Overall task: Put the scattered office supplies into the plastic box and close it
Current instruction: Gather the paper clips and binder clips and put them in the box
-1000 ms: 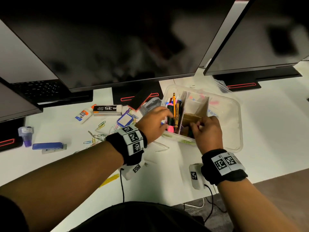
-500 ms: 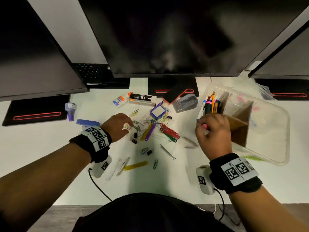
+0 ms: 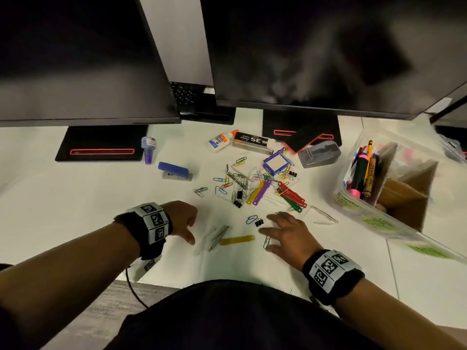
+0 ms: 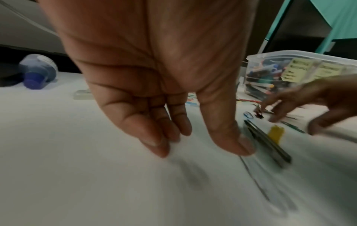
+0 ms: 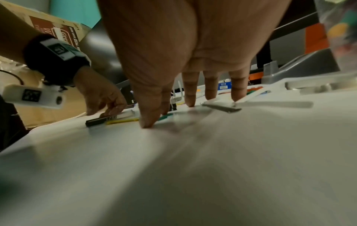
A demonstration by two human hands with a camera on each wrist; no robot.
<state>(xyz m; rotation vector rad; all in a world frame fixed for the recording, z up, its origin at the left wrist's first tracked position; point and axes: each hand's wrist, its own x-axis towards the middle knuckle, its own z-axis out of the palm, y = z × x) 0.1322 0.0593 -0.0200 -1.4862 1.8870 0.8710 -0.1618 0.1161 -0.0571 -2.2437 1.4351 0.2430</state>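
Note:
The clear plastic box [image 3: 394, 224] stands open at the right with pens and a cardboard divider inside. Loose clips and coloured tags [image 3: 265, 188] lie mid-desk. Nearer me lie a yellow tag [image 3: 237, 240], a grey metal bar [image 3: 218, 237], a green paper clip [image 3: 266, 242] and a black binder clip [image 3: 258, 221]. My left hand [image 3: 185, 223] points its fingertips [image 4: 160, 150] down at the desk, thumb beside the grey bar [image 4: 270, 146], holding nothing. My right hand [image 3: 275, 232] lies spread on the desk, fingertips [image 5: 190, 104] touching it by the binder clip, thumb at the green clip.
Further back lie a glue bottle [image 3: 219, 141], a staples box [image 3: 254, 142], a blue stapler [image 3: 174, 170], a purple bottle [image 3: 149, 150], a grey tape dispenser [image 3: 319, 154] and a blue-framed note pad [image 3: 276, 162]. Monitors overhang the rear of the desk; its near edge [image 3: 202, 279] is close below my hands.
My right hand left the box and came down onto the desk by the yellow tag. My left hand drew back from the clip pile to beside the grey bar.

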